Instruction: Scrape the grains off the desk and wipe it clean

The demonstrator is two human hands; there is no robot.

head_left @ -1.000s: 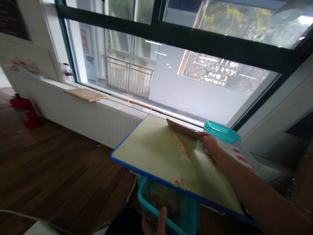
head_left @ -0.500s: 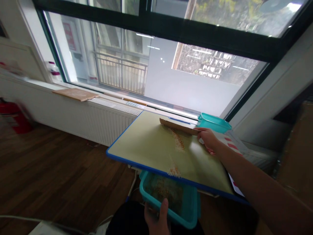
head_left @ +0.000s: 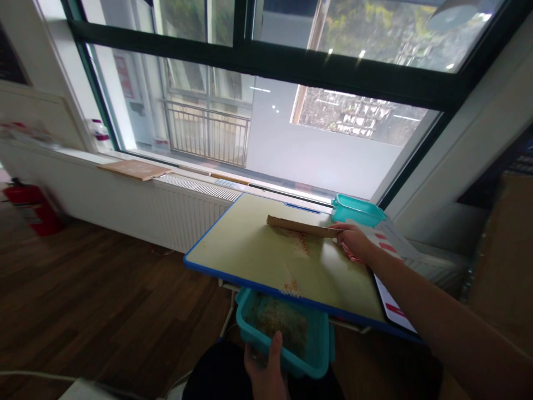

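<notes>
My right hand grips the right end of a long brown cardboard strip, which stands on edge on the yellow-green tabletop. A streak of small reddish-tan grains or crumbs lies against the strip's near side. Another small pile sits at the table's blue front edge. Below that edge, my left hand holds a teal plastic basin by its near rim, thumb over the inside. Similar crumbs cover part of the basin's bottom. Something reddish beside my right hand is partly hidden.
A second teal basin stands at the table's far right corner. A red-and-white sheet lies along the right side under my forearm. Behind the table are a window and a radiator. A fire extinguisher stands at left.
My right hand has drawn the cardboard strip a little toward me, shortening the streak of crumbs. My left hand still holds the basin under the table edge. The view has shifted slightly.
</notes>
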